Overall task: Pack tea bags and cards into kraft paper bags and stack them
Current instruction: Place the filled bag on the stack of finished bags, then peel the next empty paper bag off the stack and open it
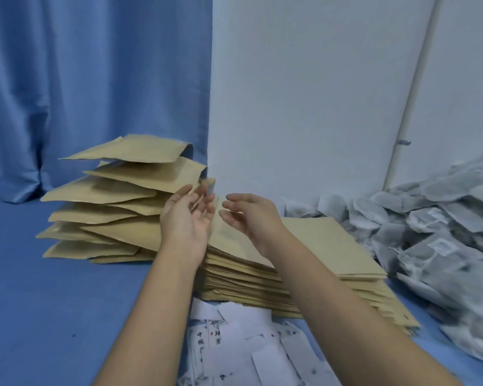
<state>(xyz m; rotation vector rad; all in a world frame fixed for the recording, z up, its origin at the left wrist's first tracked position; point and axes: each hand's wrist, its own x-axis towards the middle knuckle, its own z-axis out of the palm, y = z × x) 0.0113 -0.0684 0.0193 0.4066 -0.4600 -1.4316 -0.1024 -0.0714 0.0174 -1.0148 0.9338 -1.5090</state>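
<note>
My left hand (186, 221) is raised over the left end of a flat stack of empty kraft paper bags (329, 246). Its thumb and fingers hold the lifted end of the top kraft bag (219, 232), whose corner shows above the fingertips. My right hand (248, 215) hovers just right of that bag with fingers loosely curled, holding nothing. To the left stands a loose, uneven pile of filled kraft bags (115, 196). Grey-white tea bags (430, 229) lie heaped at the right. White printed cards (234, 344) are scattered in front of the empty-bag stack, partly hidden by my forearms.
Everything rests on a blue cloth-covered surface (53, 302). A blue curtain (95, 79) hangs behind the filled pile and a white wall with a thin pipe (413, 93) rises behind the tea bags.
</note>
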